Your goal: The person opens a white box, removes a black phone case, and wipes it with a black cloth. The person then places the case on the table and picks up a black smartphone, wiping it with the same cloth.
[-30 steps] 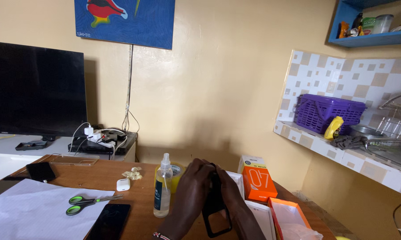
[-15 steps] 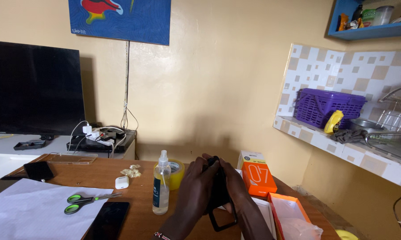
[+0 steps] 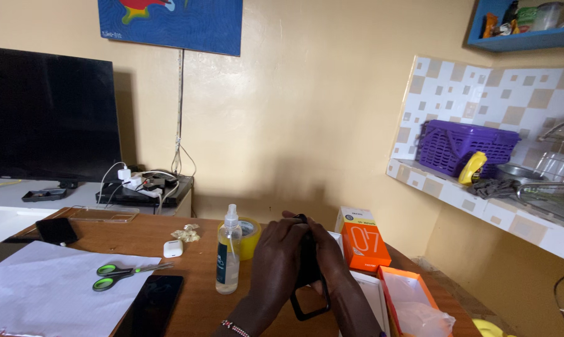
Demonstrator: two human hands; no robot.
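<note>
Both my hands hold a black phone case [image 3: 308,293] upright over the wooden table [image 3: 194,274]. My left hand [image 3: 276,262] wraps its left side, and my right hand [image 3: 329,268] grips the right side. The fingers of both meet at the top of the case. Its lower end with an open cut-out shows below my palms. A clear spray bottle [image 3: 227,259] stands just left of my left hand, with a yellow tape roll [image 3: 251,240] behind it.
An orange box [image 3: 363,243] and an open orange-rimmed box tray [image 3: 407,299] lie to the right. Green-handled scissors [image 3: 123,273], a dark phone [image 3: 149,302], white paper [image 3: 44,287] and a small white earbud case [image 3: 172,248] lie to the left. A television [image 3: 48,115] stands behind.
My hands and the case have stayed nearly in place, with fingers shifting slightly along the case's top. The view has tilted a little.
</note>
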